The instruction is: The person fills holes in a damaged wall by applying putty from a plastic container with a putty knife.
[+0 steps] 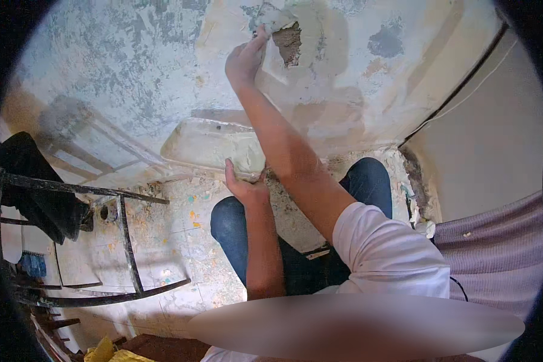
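Note:
My right hand [245, 60] is raised to the patchy wall [133, 54], fingers closed at a pale, wet mass of filler [275, 18] beside a ragged brown hole [287, 43]. What exactly those fingers grip is too unclear to make out. Below it, my left hand [245, 184] grips the near edge of a shallow pale tray [193, 145], with creamy filler [245, 151] heaped at its right end. My jeans-covered knees [226, 223] show on either side of my forearms.
A black metal frame [127, 241] stands at left, with another person's dark trousered legs [36, 187] by it. The floor [193, 271] is splattered with paint. At right are a plain wall section [476, 139], a thin cable [452, 105] and ribbed mauve fabric [495, 247]. Debris [413, 187] lies along the wall's foot.

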The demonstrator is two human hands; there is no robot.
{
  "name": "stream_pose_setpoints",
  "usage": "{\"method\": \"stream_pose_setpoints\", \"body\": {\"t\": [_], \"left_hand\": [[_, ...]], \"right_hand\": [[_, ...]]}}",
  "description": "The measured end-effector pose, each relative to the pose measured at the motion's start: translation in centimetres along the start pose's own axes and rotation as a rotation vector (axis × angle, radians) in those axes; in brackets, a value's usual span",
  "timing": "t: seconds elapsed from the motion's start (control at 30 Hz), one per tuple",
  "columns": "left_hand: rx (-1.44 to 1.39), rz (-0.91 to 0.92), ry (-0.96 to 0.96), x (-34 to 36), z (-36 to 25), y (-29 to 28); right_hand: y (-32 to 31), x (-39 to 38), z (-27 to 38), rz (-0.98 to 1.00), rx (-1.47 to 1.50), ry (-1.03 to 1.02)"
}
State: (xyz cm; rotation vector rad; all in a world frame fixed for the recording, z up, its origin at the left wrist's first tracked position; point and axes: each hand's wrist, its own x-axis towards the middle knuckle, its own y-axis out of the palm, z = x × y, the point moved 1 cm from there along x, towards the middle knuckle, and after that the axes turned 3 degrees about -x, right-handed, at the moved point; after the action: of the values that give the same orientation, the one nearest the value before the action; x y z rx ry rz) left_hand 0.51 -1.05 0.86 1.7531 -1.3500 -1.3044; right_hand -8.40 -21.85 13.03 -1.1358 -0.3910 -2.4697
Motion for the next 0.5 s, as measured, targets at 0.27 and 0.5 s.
{"method": "stream_pose_setpoints", "body": {"t": [0.27, 0.5], "left_hand": [[-0.044, 0.036, -0.011, 1.5, 0.2, -1.1], [0.002, 0.019, 0.043, 1.5, -0.1, -0.9]], "right_hand": [[-0.2, -2.8, 0.3, 0.102, 0.039, 0.115], [-6.2, -7.8, 0.0, 0.248, 0.048, 0.048]]}}
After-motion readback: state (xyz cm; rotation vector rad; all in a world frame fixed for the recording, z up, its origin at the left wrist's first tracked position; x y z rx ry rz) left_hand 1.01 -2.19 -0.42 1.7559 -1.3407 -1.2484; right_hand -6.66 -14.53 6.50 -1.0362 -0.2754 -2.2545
